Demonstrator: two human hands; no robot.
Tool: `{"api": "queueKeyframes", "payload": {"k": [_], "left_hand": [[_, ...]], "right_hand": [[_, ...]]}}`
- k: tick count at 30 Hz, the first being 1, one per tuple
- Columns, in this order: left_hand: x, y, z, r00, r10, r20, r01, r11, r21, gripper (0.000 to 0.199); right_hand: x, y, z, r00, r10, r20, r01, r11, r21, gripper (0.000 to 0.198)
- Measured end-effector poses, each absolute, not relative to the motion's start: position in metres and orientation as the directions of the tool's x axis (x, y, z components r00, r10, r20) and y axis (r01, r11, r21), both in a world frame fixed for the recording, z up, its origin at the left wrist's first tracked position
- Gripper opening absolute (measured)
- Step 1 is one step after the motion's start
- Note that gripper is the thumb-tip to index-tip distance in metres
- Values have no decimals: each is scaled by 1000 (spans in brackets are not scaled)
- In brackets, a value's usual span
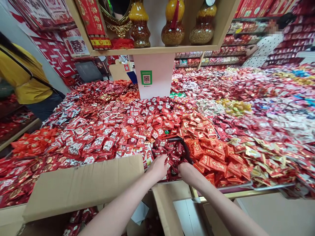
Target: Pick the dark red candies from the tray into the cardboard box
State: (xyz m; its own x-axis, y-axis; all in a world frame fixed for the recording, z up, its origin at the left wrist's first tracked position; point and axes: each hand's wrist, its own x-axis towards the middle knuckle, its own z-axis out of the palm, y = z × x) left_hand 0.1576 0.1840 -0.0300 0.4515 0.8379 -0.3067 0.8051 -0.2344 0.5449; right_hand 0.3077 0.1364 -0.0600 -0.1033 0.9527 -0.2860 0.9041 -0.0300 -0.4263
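Note:
Both my hands are down in a dark tray (187, 149) of dark red wrapped candies (175, 149) at the table's front edge. My left hand (158, 167) is on the tray's left side, its fingers curled around dark red candy packets. On the right side, my right hand (187, 172) is closed, knuckles up, against the same packets. Its fingertips are hidden among them. A short gap filled with packets separates the two hands.
An open cardboard box (83, 183) with red packets (81, 218) inside stands below the table edge. Orange-red candies (216, 157) lie right of the tray. A shelf (157, 50) with gourd-shaped jars (173, 26) overhangs the table. Two people stand farther back, left and right.

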Motion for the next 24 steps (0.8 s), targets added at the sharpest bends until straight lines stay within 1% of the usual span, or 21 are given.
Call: {"api": "queueKeyframes", "payload": {"k": [2, 3, 4, 6, 8, 10, 12, 14, 16, 18, 19, 20, 21, 23, 24], "left_hand": [[157, 183, -29, 460, 840, -287, 779, -226, 585, 30], [156, 182, -29, 468, 839, -277, 762, -224, 608, 32], [156, 182, -28, 480, 836, -267, 743, -225, 631, 34], [157, 181, -26, 504, 829, -244, 702, -228, 674, 40], [158, 180, -24, 525, 821, -225, 665, -230, 711, 46], [159, 178, -23, 539, 816, -208, 631, -228, 741, 51], [159, 177, -22, 542, 818, -195, 610, -222, 761, 51], [159, 176, -20, 541, 821, -185, 596, -218, 773, 42], [158, 175, -15, 539, 825, -171, 585, -221, 780, 29], [156, 171, -4, 520, 845, -121, 576, -243, 780, 28], [154, 168, 4, 506, 859, -82, 572, -263, 777, 31], [151, 164, 13, 491, 870, -37, 567, -287, 772, 34], [147, 158, 22, 480, 877, 15, 556, -317, 768, 36], [135, 145, 39, 477, 873, 99, 524, -373, 766, 34], [127, 137, 46, 484, 866, 128, 503, -395, 769, 31]], "right_hand": [[311, 139, -51, -98, 966, -239, 871, -34, -491, 30], [312, 140, -48, -98, 973, -210, 826, -38, -562, 33], [314, 141, -45, -103, 978, -182, 754, -43, -656, 37], [316, 140, -43, -134, 980, -147, 549, -50, -834, 45], [318, 140, -43, -168, 978, -123, 383, -50, -922, 49], [319, 139, -45, -156, 983, -101, 331, -44, -942, 43], [321, 139, -46, -132, 986, -104, 285, -63, -956, 31], [323, 139, -44, -148, 977, -151, 237, -113, -965, 26], [326, 139, -40, -202, 959, -197, 188, -159, -969, 28], [330, 143, -35, -237, 953, -191, 149, -158, -976, 29], [333, 146, -33, -227, 958, -173, 159, -139, -978, 28], [335, 150, -31, -187, 970, -158, 221, -115, -968, 26], [338, 156, -29, -121, 982, -143, 325, -97, -941, 23], [342, 171, -30, 36, 994, -102, 559, -105, -823, 18], [343, 179, -31, 105, 992, -76, 644, -126, -754, 14]]}}
